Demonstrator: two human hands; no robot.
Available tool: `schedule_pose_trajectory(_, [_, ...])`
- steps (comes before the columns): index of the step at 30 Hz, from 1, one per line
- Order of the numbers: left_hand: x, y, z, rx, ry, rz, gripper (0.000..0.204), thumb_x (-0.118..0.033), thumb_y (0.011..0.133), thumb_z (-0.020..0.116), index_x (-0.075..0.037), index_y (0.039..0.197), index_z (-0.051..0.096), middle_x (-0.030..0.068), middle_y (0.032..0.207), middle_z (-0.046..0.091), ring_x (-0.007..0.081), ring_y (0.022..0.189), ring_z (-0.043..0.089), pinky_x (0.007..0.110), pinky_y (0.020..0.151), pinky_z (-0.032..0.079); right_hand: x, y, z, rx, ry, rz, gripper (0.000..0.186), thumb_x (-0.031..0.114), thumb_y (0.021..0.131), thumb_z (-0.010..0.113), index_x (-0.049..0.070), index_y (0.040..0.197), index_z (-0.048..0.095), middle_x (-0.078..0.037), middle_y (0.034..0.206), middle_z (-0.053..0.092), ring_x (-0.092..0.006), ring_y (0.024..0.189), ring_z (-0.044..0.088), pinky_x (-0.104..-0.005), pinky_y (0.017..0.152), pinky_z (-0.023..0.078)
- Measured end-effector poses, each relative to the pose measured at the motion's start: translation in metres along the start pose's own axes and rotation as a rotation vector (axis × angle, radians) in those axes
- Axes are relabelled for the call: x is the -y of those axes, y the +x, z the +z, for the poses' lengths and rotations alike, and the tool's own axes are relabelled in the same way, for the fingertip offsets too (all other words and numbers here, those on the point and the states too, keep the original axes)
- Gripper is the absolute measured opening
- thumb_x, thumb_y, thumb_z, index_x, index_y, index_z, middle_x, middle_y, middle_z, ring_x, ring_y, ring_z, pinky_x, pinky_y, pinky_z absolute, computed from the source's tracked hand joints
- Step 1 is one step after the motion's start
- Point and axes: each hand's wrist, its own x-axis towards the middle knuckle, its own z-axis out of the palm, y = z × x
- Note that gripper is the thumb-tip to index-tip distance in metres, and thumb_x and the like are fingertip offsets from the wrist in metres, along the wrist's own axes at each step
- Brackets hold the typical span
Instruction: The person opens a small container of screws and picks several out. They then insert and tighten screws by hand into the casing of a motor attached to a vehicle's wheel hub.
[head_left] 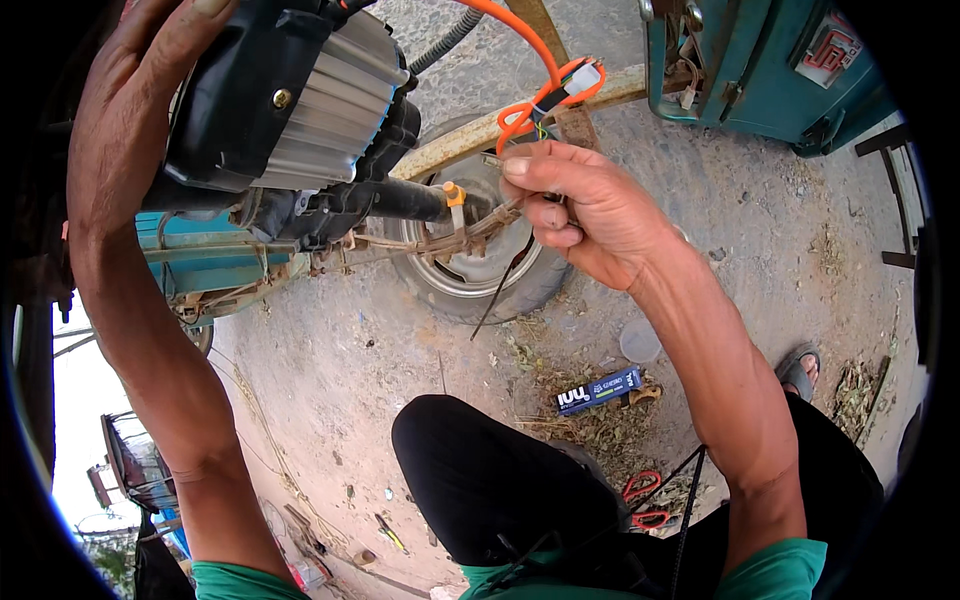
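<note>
1. Right hand [590,205] first: it's up near the middle of the view, forearm rising at a slant from the lower right, wrist bent a bit so the fingers aim left. Thumb and index are nearly closed in a pinch, other fingers curled loosely underneath.

2. That pinch is on the low end of a bright orange cable [540,46] with thin coloured wires coming off it. Can't tell exactly which strand is between the tips, too small.

3. The cable drops in from the top edge and loops just above the fingertips, with a white plastic connector [583,79] at the loop's upper right.

4. Left arm reaches way up the left side, elbow fairly straight. The left hand [140,85] lies along the outer side of a black motor end cover [235,95], one fingertip right at the top edge. Most of the fingers are cut off or hidden, so no idea how open they are or whether they grip anything.

5. Next to that cover is the silver finned motor casing [330,105], with a dark axle tube [405,198] running right toward a grey-rimmed wheel with a black tyre [545,280], below the right hand.

6. On the ground: a dark blue printed box [598,391] and some red-handled scissors [650,520] by the knee.
</note>
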Motion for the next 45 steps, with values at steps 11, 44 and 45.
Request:
schedule_pose_trajectory(11, [0.091,0.015,-0.046,-0.013,-0.107,-0.183,0.055,-0.058,0.091,0.045,-0.028,0.137,0.052,0.0024,0.136,0.056,0.0231,0.127,0.053,0.045,0.107,0.042,-0.031,0.049,0.025,0.089,0.155,-0.244,0.022,0.016,0.085,0.069,-0.001,0.096,0.061,-0.004,0.083,0.062,-0.004,0.059,0.044,-0.0196,0.047,0.031])
schedule_pose_trajectory(44, [0.055,0.03,-0.019,-0.019,-0.335,-0.245,0.08,-0.06,0.092,0.042,0.005,0.139,0.038,0.0334,0.142,0.037,0.038,0.134,0.041,0.05,0.114,0.03,-0.016,0.094,0.022,0.032,0.001,-0.471,0.017,0.01,0.078,0.07,-0.005,0.084,0.069,-0.016,0.074,0.07,-0.0213,0.068,0.07,-0.0309,0.066,0.056])
schedule_pose_trajectory(45, [0.055,0.03,-0.017,-0.024,-0.346,-0.248,0.081,-0.06,0.092,0.043,0.005,0.139,0.038,0.0335,0.142,0.037,0.038,0.133,0.042,0.05,0.113,0.031,-0.016,0.096,0.021,0.022,-0.009,-0.496,0.016,0.01,0.078,0.07,-0.005,0.084,0.069,-0.016,0.074,0.07,-0.0215,0.068,0.07,-0.0308,0.066,0.056])
